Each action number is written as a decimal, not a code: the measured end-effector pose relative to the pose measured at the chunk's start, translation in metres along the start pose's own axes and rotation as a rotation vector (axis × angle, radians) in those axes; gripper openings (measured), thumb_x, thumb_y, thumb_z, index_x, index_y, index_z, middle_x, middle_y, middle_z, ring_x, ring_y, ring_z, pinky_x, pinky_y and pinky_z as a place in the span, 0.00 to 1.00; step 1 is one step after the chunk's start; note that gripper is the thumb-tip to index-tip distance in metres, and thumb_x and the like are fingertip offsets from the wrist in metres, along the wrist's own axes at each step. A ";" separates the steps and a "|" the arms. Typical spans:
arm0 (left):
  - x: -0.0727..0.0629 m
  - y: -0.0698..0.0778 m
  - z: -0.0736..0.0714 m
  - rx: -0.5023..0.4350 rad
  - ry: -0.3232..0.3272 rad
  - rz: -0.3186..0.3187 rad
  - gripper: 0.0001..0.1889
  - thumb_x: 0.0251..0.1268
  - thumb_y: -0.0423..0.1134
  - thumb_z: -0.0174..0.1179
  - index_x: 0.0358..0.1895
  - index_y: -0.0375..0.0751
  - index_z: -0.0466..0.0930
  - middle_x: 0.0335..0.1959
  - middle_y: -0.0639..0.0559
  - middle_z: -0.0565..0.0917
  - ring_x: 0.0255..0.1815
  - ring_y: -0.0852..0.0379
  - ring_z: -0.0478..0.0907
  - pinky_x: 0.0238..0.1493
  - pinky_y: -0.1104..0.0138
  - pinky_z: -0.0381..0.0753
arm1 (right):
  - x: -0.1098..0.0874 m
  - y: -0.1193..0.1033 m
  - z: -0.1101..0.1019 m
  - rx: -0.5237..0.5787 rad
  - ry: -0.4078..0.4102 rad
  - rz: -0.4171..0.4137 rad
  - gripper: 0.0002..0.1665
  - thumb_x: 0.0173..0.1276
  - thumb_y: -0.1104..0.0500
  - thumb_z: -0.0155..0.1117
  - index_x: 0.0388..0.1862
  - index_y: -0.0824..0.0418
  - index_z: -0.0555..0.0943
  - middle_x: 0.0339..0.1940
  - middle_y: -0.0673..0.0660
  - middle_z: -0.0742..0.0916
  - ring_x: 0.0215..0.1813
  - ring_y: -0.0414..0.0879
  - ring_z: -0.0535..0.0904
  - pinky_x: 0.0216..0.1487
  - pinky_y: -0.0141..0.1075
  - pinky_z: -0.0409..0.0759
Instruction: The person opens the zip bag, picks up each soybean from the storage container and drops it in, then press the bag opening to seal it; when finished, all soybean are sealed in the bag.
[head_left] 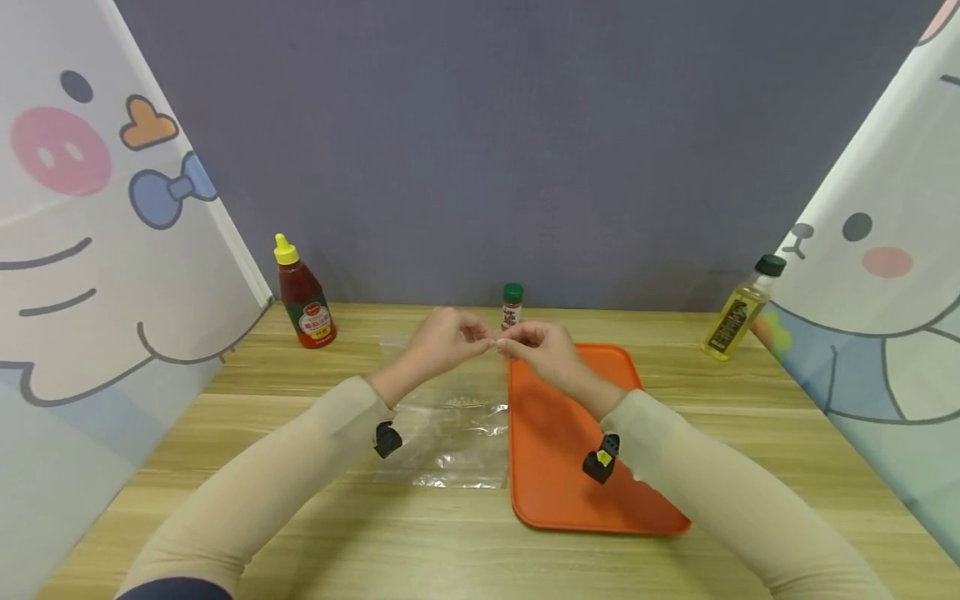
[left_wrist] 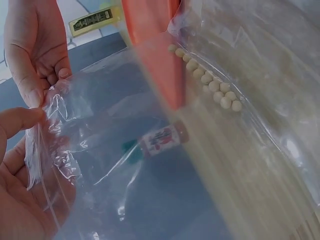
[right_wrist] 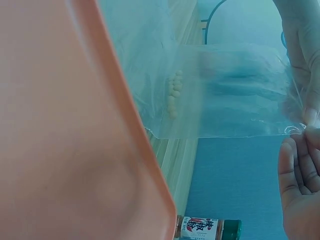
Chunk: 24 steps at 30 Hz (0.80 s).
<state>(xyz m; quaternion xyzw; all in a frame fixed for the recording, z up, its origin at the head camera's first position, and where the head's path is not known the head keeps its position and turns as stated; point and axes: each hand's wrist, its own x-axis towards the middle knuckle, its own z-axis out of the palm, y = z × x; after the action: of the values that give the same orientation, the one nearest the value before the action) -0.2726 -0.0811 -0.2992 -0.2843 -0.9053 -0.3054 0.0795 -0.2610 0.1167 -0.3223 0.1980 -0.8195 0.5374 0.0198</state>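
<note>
A clear plastic zip bag stands partly lifted, its lower part lying on the table left of the orange tray. Several small pale round balls sit in a row at the fold of the bag. My left hand pinches the bag's upper edge between thumb and fingers. Against it, at the same corner of the edge, my right hand pinches with its fingertips; the two hands meet there. In the left wrist view the top edge is bunched along the left palm. Whether the seal is closed I cannot tell.
The orange tray lies under my right forearm. Behind the hands stands a green-capped spice bottle. A ketchup bottle is at back left, an oil bottle at back right. A grey panel rises behind the table.
</note>
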 end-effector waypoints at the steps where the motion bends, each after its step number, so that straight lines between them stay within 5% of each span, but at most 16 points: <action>1: 0.000 0.000 0.000 0.001 0.000 0.002 0.05 0.60 0.41 0.66 0.32 0.44 0.87 0.26 0.55 0.86 0.27 0.62 0.79 0.34 0.70 0.79 | 0.000 0.000 0.000 -0.004 -0.002 -0.001 0.11 0.66 0.56 0.66 0.38 0.63 0.86 0.31 0.59 0.87 0.35 0.52 0.83 0.37 0.33 0.84; 7: 0.000 0.000 -0.002 -0.002 -0.007 0.005 0.05 0.60 0.41 0.66 0.33 0.44 0.87 0.27 0.55 0.87 0.29 0.61 0.80 0.36 0.69 0.81 | -0.001 -0.001 -0.002 -0.008 -0.007 -0.013 0.11 0.66 0.56 0.66 0.39 0.64 0.86 0.30 0.53 0.87 0.33 0.45 0.83 0.37 0.33 0.84; 24: -0.007 -0.003 -0.008 0.026 -0.025 -0.040 0.05 0.61 0.42 0.66 0.34 0.45 0.87 0.32 0.54 0.88 0.36 0.58 0.83 0.46 0.62 0.82 | -0.004 -0.005 -0.004 -0.003 0.001 -0.019 0.12 0.66 0.59 0.66 0.39 0.70 0.85 0.30 0.61 0.87 0.31 0.40 0.81 0.36 0.31 0.83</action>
<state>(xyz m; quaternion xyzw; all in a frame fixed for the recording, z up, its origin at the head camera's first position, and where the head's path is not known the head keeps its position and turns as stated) -0.2687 -0.0912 -0.2961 -0.2688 -0.9156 -0.2916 0.0656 -0.2560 0.1199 -0.3176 0.2055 -0.8184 0.5360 0.0254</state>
